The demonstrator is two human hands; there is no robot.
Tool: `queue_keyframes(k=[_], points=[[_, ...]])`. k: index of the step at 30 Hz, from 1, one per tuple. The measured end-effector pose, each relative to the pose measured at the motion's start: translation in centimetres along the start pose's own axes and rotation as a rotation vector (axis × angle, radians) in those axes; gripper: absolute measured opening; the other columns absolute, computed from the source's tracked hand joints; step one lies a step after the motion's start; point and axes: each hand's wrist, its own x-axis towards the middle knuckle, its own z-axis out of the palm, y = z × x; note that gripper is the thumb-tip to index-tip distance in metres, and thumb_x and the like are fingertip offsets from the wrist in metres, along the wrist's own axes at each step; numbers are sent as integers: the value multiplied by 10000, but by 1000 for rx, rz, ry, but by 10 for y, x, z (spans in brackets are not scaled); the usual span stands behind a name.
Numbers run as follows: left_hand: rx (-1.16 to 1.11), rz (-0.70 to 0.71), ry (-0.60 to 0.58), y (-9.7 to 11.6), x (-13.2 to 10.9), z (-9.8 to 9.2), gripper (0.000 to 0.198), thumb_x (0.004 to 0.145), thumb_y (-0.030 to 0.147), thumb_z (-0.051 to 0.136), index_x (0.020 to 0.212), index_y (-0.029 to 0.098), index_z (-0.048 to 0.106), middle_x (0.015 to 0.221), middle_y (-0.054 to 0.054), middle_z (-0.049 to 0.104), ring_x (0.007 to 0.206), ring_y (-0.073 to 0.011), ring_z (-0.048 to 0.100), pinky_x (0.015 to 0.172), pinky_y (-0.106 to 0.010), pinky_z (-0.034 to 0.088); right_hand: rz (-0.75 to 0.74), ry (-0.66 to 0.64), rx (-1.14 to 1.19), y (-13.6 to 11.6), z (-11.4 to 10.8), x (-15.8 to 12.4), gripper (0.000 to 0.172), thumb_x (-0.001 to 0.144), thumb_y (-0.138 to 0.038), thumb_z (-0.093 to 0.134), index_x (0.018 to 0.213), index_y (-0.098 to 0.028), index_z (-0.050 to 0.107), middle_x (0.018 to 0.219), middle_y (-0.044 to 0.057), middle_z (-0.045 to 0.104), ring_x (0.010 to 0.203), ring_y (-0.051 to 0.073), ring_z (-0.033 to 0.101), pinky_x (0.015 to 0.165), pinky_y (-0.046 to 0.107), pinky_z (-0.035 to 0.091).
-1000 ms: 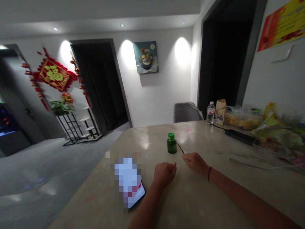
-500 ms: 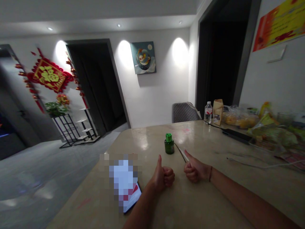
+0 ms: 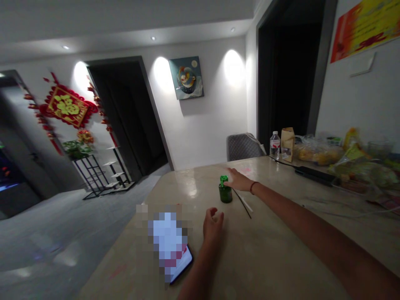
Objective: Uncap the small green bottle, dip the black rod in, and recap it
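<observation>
So your right hand is reaching over to the small green bottle, with the thumb overlapping the right side of its bright green cap and the forefinger pointing out just past it. Honestly can't tell if that grip is actually pinching the cap or only brushing it, the angle doesn't show it. The bottle itself is upright on the table, roughly straight ahead of you, and the cap is on it.

Your left hand is nearer to you, low over the table and a bit left of the bottle. Its grip is loosely curled but open, with a gap between thumb and fingers, and it's well apart from the glass.

Just right of the bottle you've got a thin dark stick slanting back toward you, and a thin white stick right beside it, both under your right forearm side of things. You've also got a dark red bracelet on that wrist.

Over to the left of your left hand is a phone with its screen lit, most of it pixelated so no clue what's on there. Far right side of the table is the busy bit: a clear water bottle, a brown paper bag next to it, then a see-through plastic bag with something yellow-orange inside
</observation>
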Motion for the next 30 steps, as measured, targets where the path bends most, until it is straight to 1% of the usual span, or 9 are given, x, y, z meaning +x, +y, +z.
queue_keyframes(k=[2, 4, 9, 14, 19, 22, 24, 27, 30], points=[[27, 36, 8, -3, -2, 1, 393, 662, 344, 560, 990, 143, 475, 1091, -124, 538, 1009, -194, 508, 854, -307, 380, -56, -125, -82, -3, 1, 9, 488, 692, -199, 556, 1165, -165, 443, 1137, 93, 527, 996, 178, 504, 853, 286, 367], [57, 79, 22, -2, -4, 2, 445, 650, 346, 577, 1026, 143, 457, 1118, -122, 526, 1038, -196, 496, 871, -314, 375, -63, -192, -139, -7, 1, 10, 418, 713, -221, 539, 1126, -194, 481, 1066, 59, 581, 913, 164, 551, 802, 266, 391], [150, 191, 80, 0, -7, 4, 609, 606, 390, 618, 1117, 132, 412, 1164, -133, 500, 1084, -220, 467, 909, -353, 360, 13, -144, -375, -25, -4, -5, 460, 673, -487, 553, 1021, -187, 536, 932, 90, 634, 850, 225, 581, 686, 291, 417], [140, 194, 62, -1, -7, 6, 710, 567, 372, 663, 1175, 136, 381, 1189, -143, 484, 1098, -227, 461, 922, -346, 353, 18, -200, -494, -49, -10, -25, 521, 663, -607, 478, 948, -180, 567, 915, 121, 638, 837, 260, 592, 653, 318, 422], [-42, 194, -17, 10, -10, 13, 688, 545, 326, 688, 1152, 187, 394, 1100, -88, 551, 989, -187, 531, 849, -312, 401, 2, -229, -481, -67, -12, -43, 549, 665, -632, 447, 946, -178, 573, 934, 133, 633, 870, 268, 584, 666, 323, 419], [-172, 174, -4, 19, -11, 19, 525, 534, 317, 687, 992, 163, 482, 917, -47, 605, 823, -152, 568, 733, -268, 439, 45, -215, -445, -73, -11, -51, 547, 664, -631, 450, 952, -181, 571, 935, 131, 631, 861, 262, 586, 666, 317, 416], [-179, 192, -18, 23, -11, 19, 451, 535, 327, 683, 917, 157, 514, 846, -30, 611, 772, -146, 564, 698, -256, 443, 74, -188, -425, -74, -9, -54, 534, 670, -622, 452, 945, -180, 572, 929, 130, 630, 856, 258, 586, 667, 314, 412], [-146, 221, -8, 26, -11, 16, 450, 562, 351, 663, 947, 160, 526, 867, -36, 614, 786, -153, 565, 715, -264, 444, 83, -152, -370, -71, -8, -56, 485, 683, -597, 464, 900, -180, 583, 908, 120, 631, 847, 251, 583, 666, 309, 406], [-88, 265, 81, 27, -14, 11, 528, 561, 357, 663, 1028, 168, 508, 972, -57, 599, 886, -175, 558, 787, -285, 429, 44, -158, -235, -63, -11, -53, 411, 694, -545, 496, 852, -176, 588, 855, 94, 634, 795, 225, 582, 650, 295, 405]])
